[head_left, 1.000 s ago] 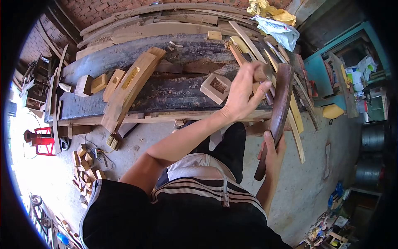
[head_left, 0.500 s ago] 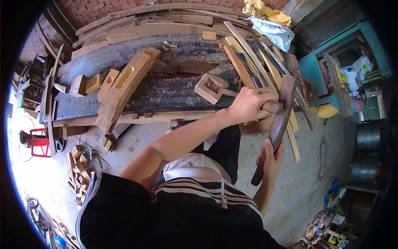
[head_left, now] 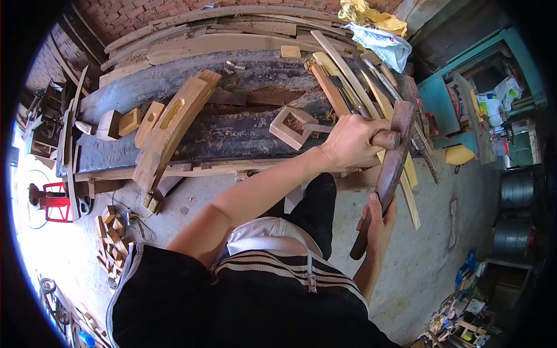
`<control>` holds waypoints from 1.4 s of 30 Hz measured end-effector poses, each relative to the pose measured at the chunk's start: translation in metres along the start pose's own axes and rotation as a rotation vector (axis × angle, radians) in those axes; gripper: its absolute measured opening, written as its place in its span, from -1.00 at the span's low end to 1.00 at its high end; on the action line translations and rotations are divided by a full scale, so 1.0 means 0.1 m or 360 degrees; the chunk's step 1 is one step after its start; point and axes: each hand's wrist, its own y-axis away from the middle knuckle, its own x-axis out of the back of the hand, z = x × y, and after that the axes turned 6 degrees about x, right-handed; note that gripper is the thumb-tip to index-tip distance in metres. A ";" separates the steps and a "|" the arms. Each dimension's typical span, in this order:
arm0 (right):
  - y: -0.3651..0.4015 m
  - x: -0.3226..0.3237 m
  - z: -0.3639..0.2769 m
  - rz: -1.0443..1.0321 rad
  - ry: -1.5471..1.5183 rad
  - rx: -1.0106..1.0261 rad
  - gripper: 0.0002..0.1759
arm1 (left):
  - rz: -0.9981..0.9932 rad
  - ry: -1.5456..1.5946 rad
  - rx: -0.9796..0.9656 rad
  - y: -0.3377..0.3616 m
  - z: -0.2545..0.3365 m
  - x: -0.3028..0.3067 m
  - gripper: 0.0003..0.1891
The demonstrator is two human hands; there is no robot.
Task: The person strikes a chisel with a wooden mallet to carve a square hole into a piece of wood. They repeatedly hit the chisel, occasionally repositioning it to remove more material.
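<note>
My left hand (head_left: 353,139) is closed around a round wooden handle (head_left: 385,139), its butt end pointing right. A narrow brown piece (head_left: 316,127) reaches from this hand to a light wooden block (head_left: 290,129) with a square hollow holding shavings; whether it joins the handle is hidden. My right hand (head_left: 380,217) grips the lower part of a long dark wooden bar (head_left: 394,159). The bar slants upward, its upper part beside the handle's butt; contact is unclear. A long notched timber (head_left: 177,122) lies left on the dark slab bench (head_left: 232,130).
Small wooden blocks (head_left: 130,120) stand at the bench's left. Long strips (head_left: 348,66) and chisels (head_left: 343,93) lie at its right. A power strip (head_left: 151,203) and a heap of offcuts (head_left: 111,235) are on the floor at left. A yellow object (head_left: 459,154) is at right.
The handle's butt has shifted slightly right and up and now overlaps the dark bar in view. The bar's top has moved a little. Both grips are unchanged.
</note>
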 end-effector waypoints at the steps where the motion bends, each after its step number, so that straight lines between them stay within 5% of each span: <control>1: -0.01 0.00 -0.01 0.0002 0.0001 0.0001 -0.59 | -0.0021 0.0023 0.0031 -0.02 -0.03 -0.01 -0.77; 10: -0.11 0.13 -0.01 0.0087 -0.0021 0.0014 -0.52 | 0.0000 0.0081 0.0048 -0.01 -0.09 -0.05 -0.75; 13: -0.10 0.19 -0.43 0.0393 -0.0296 0.0343 -0.58 | -0.0025 0.0075 0.0110 -0.01 -0.15 -0.03 -0.76; 15: -0.10 0.15 -0.62 0.0409 -0.0726 0.0842 -0.51 | -0.0037 0.0109 0.0146 0.00 -0.13 -0.04 -0.77; 16: -0.12 0.18 -0.50 0.0427 -0.0726 0.0845 -0.51 | -0.0021 0.0126 0.0183 -0.01 -0.12 -0.03 -0.78; 18: -0.18 0.26 -0.17 0.0046 0.0162 0.0744 -0.51 | -0.0026 0.0118 0.0203 0.02 -0.11 -0.02 -0.79; 20: -0.12 0.06 -0.45 -0.0292 0.0010 0.0235 -0.56 | 0.0062 0.0114 0.0181 0.04 -0.14 0.00 -0.78; 25: -0.04 0.16 -0.42 -0.0098 -0.0216 0.0456 -0.60 | 0.0037 0.0263 0.0181 0.05 -0.16 0.15 -0.83; 28: -0.07 0.18 -0.41 -0.0048 -0.0117 0.1008 -0.48 | 0.0035 0.0262 0.0227 0.05 -0.07 0.13 -0.84; 32: -0.07 -0.05 -0.43 -0.0204 0.0467 0.0684 -0.62 | 0.0108 0.0101 0.0074 0.12 -0.12 0.10 -0.82; 38: 0.06 0.09 -0.48 -0.0121 -0.0303 0.0811 -0.57 | 0.0100 0.0359 0.0213 0.17 -0.04 0.10 -0.80; 40: -0.02 0.01 -0.44 -0.0286 0.0439 0.0733 -0.52 | 0.0101 0.0390 0.0219 0.17 -0.04 0.14 -0.78; 42: 0.01 -0.02 -0.39 -0.0270 0.0346 0.0627 -0.49 | 0.0146 0.0251 0.0092 0.20 -0.11 0.12 -0.78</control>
